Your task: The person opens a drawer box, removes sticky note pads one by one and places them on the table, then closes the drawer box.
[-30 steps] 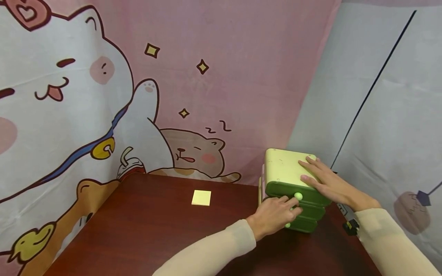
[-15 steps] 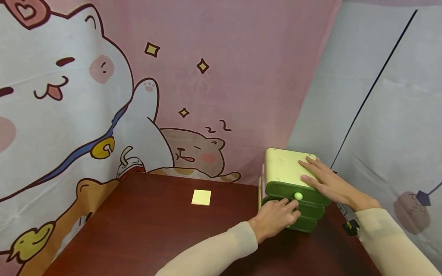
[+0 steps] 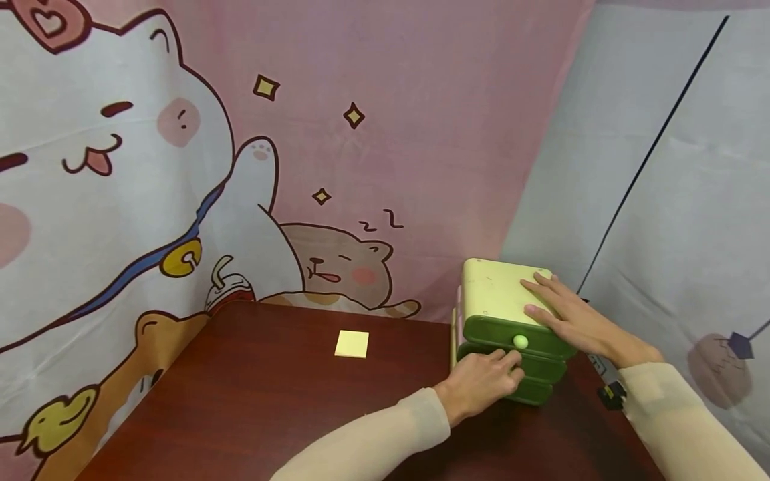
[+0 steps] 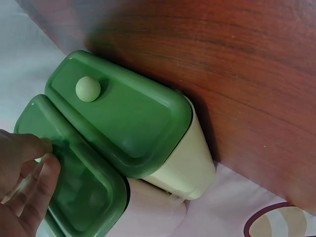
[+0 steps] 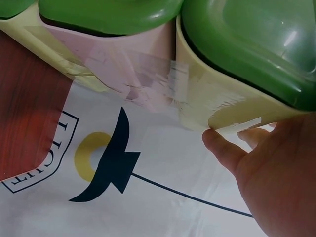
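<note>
A small three-drawer box with a pale yellow top (image 3: pixel 496 290) and green drawer fronts stands at the right of the table. My left hand (image 3: pixel 486 382) is at its middle drawer (image 4: pixel 86 185), thumb and fingers pinching that drawer's knob, which they mostly hide in the left wrist view. The top drawer's round light-green knob (image 3: pixel 520 342) shows just above the hand. Untouched, the bottom drawer's knob (image 4: pixel 88 89) appears in the left wrist view. My right hand (image 3: pixel 574 321) rests on the box's top with its fingers extended.
A pale yellow sticky note (image 3: pixel 351 344) lies on the dark red-brown table (image 3: pixel 271 387), left of the box. Behind the table hangs a pink and white cartoon cloth (image 3: pixel 421 133). A small black and yellow object (image 3: pixel 611 395) is beside the right wrist.
My left hand has moved slightly down, and its fingers have drawn together on the middle drawer's knob. My right hand has stayed on top of the box.
</note>
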### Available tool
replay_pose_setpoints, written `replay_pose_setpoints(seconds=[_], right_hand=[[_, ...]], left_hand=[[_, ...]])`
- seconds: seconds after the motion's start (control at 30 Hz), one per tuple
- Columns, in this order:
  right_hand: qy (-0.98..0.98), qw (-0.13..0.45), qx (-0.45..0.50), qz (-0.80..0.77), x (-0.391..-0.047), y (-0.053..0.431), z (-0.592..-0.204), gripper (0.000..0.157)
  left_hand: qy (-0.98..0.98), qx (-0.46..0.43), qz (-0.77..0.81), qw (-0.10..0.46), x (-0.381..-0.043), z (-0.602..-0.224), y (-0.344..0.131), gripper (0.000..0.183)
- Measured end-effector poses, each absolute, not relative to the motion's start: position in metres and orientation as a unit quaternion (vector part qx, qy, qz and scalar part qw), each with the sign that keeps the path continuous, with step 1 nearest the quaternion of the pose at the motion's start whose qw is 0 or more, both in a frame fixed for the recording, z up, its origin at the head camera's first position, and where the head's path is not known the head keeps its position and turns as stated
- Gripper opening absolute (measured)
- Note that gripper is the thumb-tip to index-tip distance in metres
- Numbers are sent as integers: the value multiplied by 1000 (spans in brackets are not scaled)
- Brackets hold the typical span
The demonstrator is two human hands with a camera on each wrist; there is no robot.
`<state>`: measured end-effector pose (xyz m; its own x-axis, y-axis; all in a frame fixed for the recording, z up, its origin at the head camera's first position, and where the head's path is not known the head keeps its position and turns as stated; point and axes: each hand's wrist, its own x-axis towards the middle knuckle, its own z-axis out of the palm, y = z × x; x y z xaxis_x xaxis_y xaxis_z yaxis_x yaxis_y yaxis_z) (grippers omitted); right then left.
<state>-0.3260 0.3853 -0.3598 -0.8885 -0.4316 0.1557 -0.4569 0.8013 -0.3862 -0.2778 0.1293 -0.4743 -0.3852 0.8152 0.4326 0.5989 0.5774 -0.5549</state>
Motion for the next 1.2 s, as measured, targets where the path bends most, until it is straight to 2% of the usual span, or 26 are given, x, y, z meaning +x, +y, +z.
replay_pose_setpoints(seconds=[0.3, 0.77, 1.2], right_hand=[[-949, 28, 233, 209, -325, 383, -359, 73], [-951, 32, 229, 206, -326, 386, -361, 73], [-951, 37, 234, 200, -329, 386, -363, 73]], left_hand=[[-822, -431, 158, 338, -268, -473, 128, 20], [-789, -449, 142, 394, -262, -479, 122, 21], [-773, -470, 148, 399, -259, -481, 120, 29]])
